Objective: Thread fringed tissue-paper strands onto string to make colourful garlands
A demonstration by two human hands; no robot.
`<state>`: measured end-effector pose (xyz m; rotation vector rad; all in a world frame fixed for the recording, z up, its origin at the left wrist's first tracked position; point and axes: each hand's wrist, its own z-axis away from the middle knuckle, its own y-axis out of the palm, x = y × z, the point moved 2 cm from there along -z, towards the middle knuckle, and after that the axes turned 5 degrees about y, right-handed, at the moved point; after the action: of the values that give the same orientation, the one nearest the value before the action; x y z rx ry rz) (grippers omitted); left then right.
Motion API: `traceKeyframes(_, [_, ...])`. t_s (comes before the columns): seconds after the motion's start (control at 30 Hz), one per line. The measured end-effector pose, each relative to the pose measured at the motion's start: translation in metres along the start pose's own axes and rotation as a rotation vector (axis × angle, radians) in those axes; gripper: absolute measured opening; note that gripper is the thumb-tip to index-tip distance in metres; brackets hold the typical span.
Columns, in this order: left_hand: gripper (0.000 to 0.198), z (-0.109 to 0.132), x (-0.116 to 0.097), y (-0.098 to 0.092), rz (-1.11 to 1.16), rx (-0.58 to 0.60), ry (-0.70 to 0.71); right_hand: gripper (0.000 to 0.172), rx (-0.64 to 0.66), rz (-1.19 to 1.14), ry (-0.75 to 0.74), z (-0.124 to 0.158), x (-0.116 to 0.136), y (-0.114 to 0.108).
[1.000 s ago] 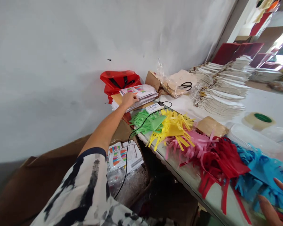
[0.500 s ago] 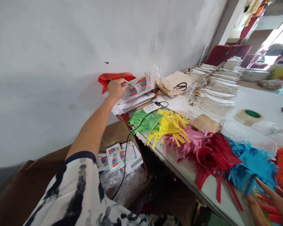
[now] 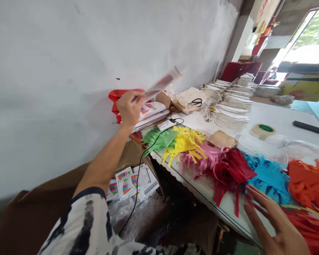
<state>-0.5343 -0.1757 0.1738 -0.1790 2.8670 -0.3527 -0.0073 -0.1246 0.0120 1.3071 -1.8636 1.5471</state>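
Observation:
My left hand (image 3: 128, 107) is raised near the wall and closed on a printed card (image 3: 159, 84), blurred by motion, lifted above a stack of printed cards (image 3: 151, 112) at the table's far left end. My right hand (image 3: 276, 223) lies open with fingers spread on the table's front edge, touching red fringed paper (image 3: 230, 173) and close to blue fringed paper (image 3: 268, 175). Green (image 3: 159, 138), yellow (image 3: 184, 141), pink (image 3: 204, 156) and orange (image 3: 307, 182) fringed papers lie in a row along the table.
A red plastic bag (image 3: 117, 97) sits behind the stack by the wall. A white device with a black cable (image 3: 167, 124), scissors (image 3: 196, 102), piled white paper bags (image 3: 228, 102), a tape roll (image 3: 263, 130) and a black remote (image 3: 310, 128) lie on the table. Below, a cardboard box holds more cards (image 3: 130, 180).
My left hand took a card off the stack and lifted it up and away. My right hand slid further into view along the table's front edge. The view swung right.

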Motion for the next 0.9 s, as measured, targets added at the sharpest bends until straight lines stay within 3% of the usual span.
traceKeyframes(0.13, [0.017,0.064,-0.094,-0.021,0.292,0.098,0.491,0.07,0.309,-0.689,0.247,-0.005,0.021,0.01])
traceKeyframes(0.2, [0.021,0.101,-0.13,-0.028,0.382,0.226,0.692,0.074,0.278,-0.953,0.276,-0.003,0.031,0.006])
traceKeyframes(0.3, [0.024,0.145,-0.159,-0.024,0.478,0.365,0.867,0.055,0.06,-1.034,0.356,0.003,0.04,-0.004])
traceKeyframes(0.47, [0.031,0.176,-0.178,0.01,0.574,0.537,0.711,0.059,-0.071,-0.977,0.467,0.007,0.028,-0.01])
traceKeyframes(0.57, [0.048,0.179,-0.194,0.016,0.651,0.567,0.707,0.054,-0.176,-0.994,0.442,0.011,0.007,-0.013])
traceKeyframes(0.67, [0.049,0.177,-0.209,0.009,0.738,0.468,0.61,0.048,-0.25,-0.995,0.472,0.016,-0.014,-0.019])
traceKeyframes(0.8, [0.031,0.18,-0.226,0.001,0.837,0.268,0.345,0.048,-0.346,-0.98,0.497,0.025,-0.033,-0.028])
traceKeyframes(0.9, [0.017,0.185,-0.237,0.005,0.974,0.316,0.011,0.046,-0.433,-0.841,0.344,0.038,-0.036,-0.037])
